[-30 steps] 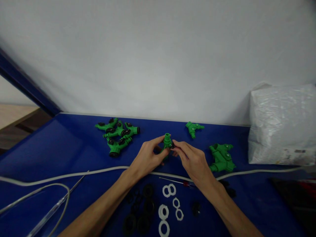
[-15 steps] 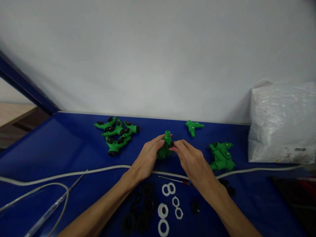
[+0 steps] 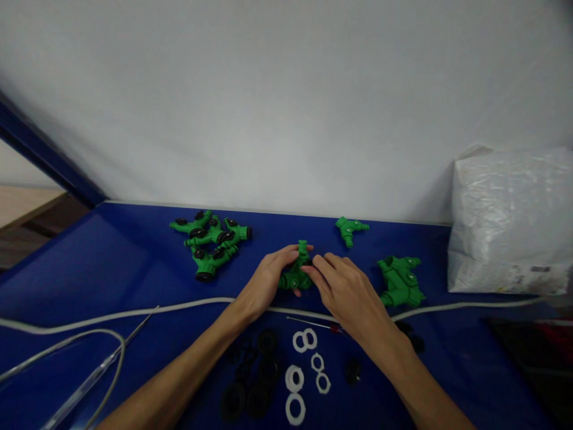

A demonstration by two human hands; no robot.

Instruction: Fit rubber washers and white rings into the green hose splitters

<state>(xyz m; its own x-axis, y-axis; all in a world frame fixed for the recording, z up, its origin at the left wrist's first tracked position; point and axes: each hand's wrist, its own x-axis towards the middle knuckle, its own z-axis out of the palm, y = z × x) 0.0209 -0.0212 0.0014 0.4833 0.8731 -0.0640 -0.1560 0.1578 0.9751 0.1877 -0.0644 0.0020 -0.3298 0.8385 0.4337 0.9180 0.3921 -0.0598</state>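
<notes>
In the middle of the head view, my left hand (image 3: 265, 282) is closed round a green Y-shaped hose splitter (image 3: 295, 278), one outlet pointing away from me. My right hand (image 3: 348, 288) pinches a small black knob (image 3: 308, 263) against the splitter's right side; fingers cover most of it. Below my hands lie several white rings (image 3: 295, 409) and black rings (image 3: 233, 401), with a small dark part (image 3: 353, 371) to their right. A thin screwdriver (image 3: 313, 323) with a red handle lies partly under my right forearm.
Green splitters with black knobs (image 3: 208, 263) are grouped at the left. A bare green splitter (image 3: 349, 230) lies at the back, more (image 3: 400, 280) at the right. A white cable (image 3: 188, 306) crosses the blue table (image 3: 134, 263). A plastic-wrapped package (image 3: 510, 227) stands far right.
My right hand has closed in on the splitter, and the black knob is now mostly hidden by its fingers. The splitter has turned slightly, showing its lower outlet at the left.
</notes>
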